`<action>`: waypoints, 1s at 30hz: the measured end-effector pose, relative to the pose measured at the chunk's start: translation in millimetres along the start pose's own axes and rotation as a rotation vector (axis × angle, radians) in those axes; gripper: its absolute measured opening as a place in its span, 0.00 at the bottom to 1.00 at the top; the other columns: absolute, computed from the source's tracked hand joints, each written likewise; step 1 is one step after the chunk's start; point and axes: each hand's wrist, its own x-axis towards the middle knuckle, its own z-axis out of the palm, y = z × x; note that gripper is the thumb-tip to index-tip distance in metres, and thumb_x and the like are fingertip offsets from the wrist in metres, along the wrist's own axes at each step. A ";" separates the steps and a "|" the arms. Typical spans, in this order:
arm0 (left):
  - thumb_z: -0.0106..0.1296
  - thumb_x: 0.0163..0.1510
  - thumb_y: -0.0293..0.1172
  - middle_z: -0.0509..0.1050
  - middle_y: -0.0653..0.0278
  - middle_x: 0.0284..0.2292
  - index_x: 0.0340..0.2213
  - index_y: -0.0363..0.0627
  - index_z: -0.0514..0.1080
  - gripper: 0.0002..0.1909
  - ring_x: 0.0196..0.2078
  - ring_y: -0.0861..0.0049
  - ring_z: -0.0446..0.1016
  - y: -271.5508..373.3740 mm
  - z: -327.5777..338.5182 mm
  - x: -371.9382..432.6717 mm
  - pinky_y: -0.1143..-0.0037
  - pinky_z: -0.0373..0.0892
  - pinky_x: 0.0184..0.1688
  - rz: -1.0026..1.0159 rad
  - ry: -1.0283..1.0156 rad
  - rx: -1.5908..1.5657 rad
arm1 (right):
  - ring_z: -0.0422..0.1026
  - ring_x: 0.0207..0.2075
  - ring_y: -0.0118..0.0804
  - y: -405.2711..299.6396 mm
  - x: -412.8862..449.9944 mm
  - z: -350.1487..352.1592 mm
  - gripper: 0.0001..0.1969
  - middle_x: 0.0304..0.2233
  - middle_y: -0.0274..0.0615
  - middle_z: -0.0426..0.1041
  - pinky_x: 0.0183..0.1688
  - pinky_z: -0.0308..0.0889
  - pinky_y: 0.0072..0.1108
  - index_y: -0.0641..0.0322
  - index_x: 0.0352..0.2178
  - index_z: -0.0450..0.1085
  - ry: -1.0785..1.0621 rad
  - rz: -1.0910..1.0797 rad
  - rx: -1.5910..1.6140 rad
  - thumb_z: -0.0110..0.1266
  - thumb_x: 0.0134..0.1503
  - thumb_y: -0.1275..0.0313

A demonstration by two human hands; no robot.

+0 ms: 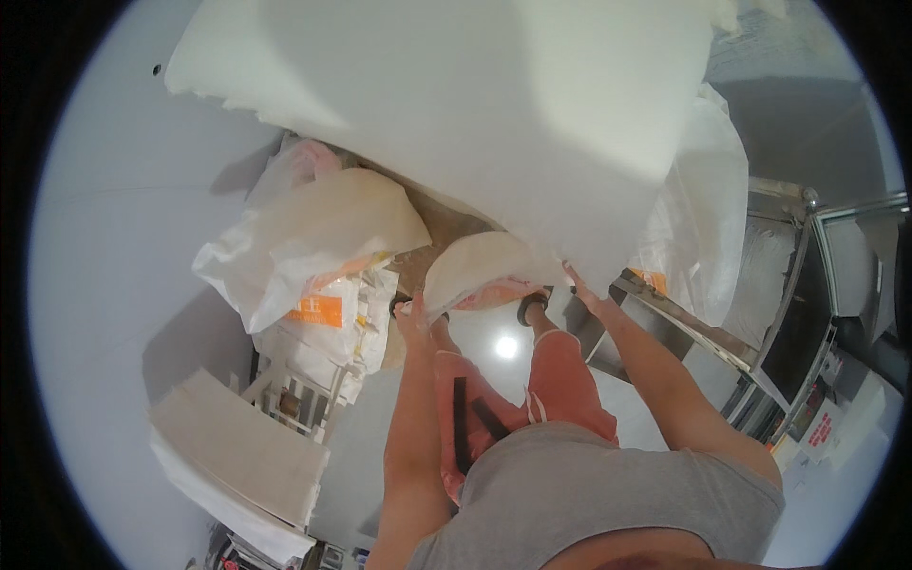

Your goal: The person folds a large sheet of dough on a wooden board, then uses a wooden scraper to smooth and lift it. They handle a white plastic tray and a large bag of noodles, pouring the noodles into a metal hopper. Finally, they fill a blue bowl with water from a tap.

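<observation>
A pale woven sack [479, 263] with orange print hangs low in front of me, over my feet. My left hand [413, 317] grips its left edge. At the other side my right hand [584, 285] is at the sack's right end, beside a large white mass [456, 107] that looks like a big bag or sheet; whether the fingers close on the sack is unclear. The sack's contents are hidden.
A plastic bag [320, 221] lies over stacked printed sacks [328, 320] on the left. Nearer stands a cloth-covered surface [242, 442]. To the right are a wooden-edged frame [691, 320], a translucent plastic bag [702, 214] and a metal-framed glass case [819, 285].
</observation>
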 end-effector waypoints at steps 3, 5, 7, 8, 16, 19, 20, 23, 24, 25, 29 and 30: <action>0.66 0.60 0.37 0.76 0.60 0.42 0.52 0.38 0.66 0.25 0.38 0.72 0.76 52.1 -3.2 -17.8 0.71 0.73 0.38 -0.047 -0.079 0.005 | 0.70 0.60 0.46 -32.7 -20.2 -13.6 0.19 0.58 0.46 0.70 0.64 0.64 0.34 0.59 0.54 0.72 -0.057 -0.127 -0.643 0.53 0.65 0.62; 0.66 0.60 0.34 0.76 0.60 0.40 0.46 0.38 0.68 0.21 0.36 0.75 0.76 68.8 -14.6 -37.5 0.74 0.73 0.36 -0.014 -0.131 0.025 | 0.72 0.58 0.45 -61.4 -38.5 -18.4 0.15 0.53 0.44 0.73 0.62 0.67 0.34 0.57 0.48 0.76 -0.068 -0.216 -1.067 0.54 0.63 0.64; 0.65 0.60 0.32 0.75 0.61 0.37 0.42 0.39 0.68 0.17 0.33 0.76 0.75 37.5 -44.3 -23.9 0.76 0.73 0.33 0.082 -0.166 0.154 | 0.75 0.55 0.44 -87.8 -49.1 -24.4 0.13 0.49 0.42 0.76 0.59 0.71 0.34 0.56 0.43 0.80 -0.067 -0.276 -1.349 0.55 0.60 0.66; 0.65 0.60 0.31 0.75 0.61 0.35 0.40 0.40 0.69 0.15 0.31 0.77 0.75 25.7 -53.3 -17.9 0.77 0.72 0.32 0.130 -0.186 0.215 | 0.76 0.54 0.43 -95.1 -49.3 -29.8 0.12 0.46 0.41 0.77 0.57 0.73 0.34 0.55 0.40 0.82 -0.064 -0.286 -1.403 0.56 0.59 0.67; 0.64 0.58 0.30 0.74 0.61 0.30 0.37 0.35 0.70 0.14 0.28 0.75 0.74 43.3 -22.4 -30.5 0.74 0.74 0.28 0.449 -0.064 0.494 | 0.77 0.52 0.46 -79.1 -56.8 -25.7 0.12 0.43 0.45 0.78 0.52 0.75 0.36 0.58 0.39 0.82 0.009 -0.410 -1.538 0.54 0.60 0.69; 0.64 0.57 0.30 0.75 0.58 0.32 0.36 0.33 0.71 0.14 0.30 0.73 0.76 36.6 -47.6 -10.3 0.73 0.77 0.28 0.304 -0.110 0.446 | 0.79 0.49 0.47 -78.2 -50.9 -34.4 0.11 0.41 0.46 0.79 0.50 0.77 0.36 0.57 0.38 0.82 0.079 -0.369 -1.412 0.53 0.60 0.69; 0.64 0.57 0.29 0.75 0.57 0.32 0.37 0.33 0.71 0.14 0.30 0.72 0.76 48.1 -57.7 -6.4 0.73 0.78 0.29 0.158 -0.097 0.338 | 0.80 0.47 0.47 -69.1 -44.4 -37.2 0.11 0.39 0.45 0.80 0.49 0.77 0.36 0.56 0.37 0.82 0.073 -0.400 -1.349 0.53 0.61 0.69; 0.62 0.55 0.26 0.76 0.56 0.33 0.40 0.33 0.72 0.13 0.31 0.70 0.77 59.0 -56.6 -0.6 0.70 0.79 0.30 0.021 -0.040 0.154 | 0.82 0.41 0.46 -46.8 -45.0 -30.9 0.10 0.37 0.46 0.82 0.44 0.78 0.37 0.54 0.38 0.81 -0.010 -0.548 -1.339 0.53 0.62 0.68; 0.61 0.55 0.26 0.76 0.56 0.33 0.39 0.34 0.72 0.12 0.31 0.70 0.78 61.7 -34.8 -11.5 0.69 0.78 0.31 0.050 -0.028 0.098 | 0.83 0.39 0.46 -48.6 -48.5 -30.0 0.10 0.36 0.47 0.82 0.42 0.79 0.37 0.55 0.39 0.80 -0.097 -0.617 -1.449 0.52 0.63 0.68; 0.60 0.54 0.26 0.77 0.56 0.32 0.39 0.36 0.73 0.11 0.32 0.69 0.78 63.3 -24.7 -19.9 0.69 0.77 0.32 0.077 -0.014 0.045 | 0.83 0.38 0.47 -52.7 -51.1 -36.4 0.10 0.35 0.46 0.82 0.41 0.78 0.39 0.56 0.40 0.79 -0.086 -0.460 -1.473 0.52 0.63 0.68; 0.60 0.54 0.26 0.79 0.56 0.37 0.43 0.36 0.74 0.15 0.37 0.64 0.79 18.1 -18.4 -5.5 0.67 0.75 0.44 0.396 -0.266 0.505 | 0.84 0.38 0.49 -73.5 -34.7 -48.4 0.10 0.33 0.45 0.82 0.37 0.78 0.39 0.58 0.41 0.77 -0.015 -0.230 -1.508 0.53 0.63 0.68; 0.59 0.54 0.25 0.80 0.55 0.38 0.43 0.35 0.74 0.14 0.38 0.62 0.79 3.7 -48.0 20.7 0.66 0.74 0.44 0.342 -0.214 0.446 | 0.84 0.39 0.49 -79.8 -44.0 -37.0 0.10 0.34 0.45 0.83 0.38 0.79 0.39 0.58 0.41 0.77 -0.016 -0.289 -1.492 0.53 0.63 0.68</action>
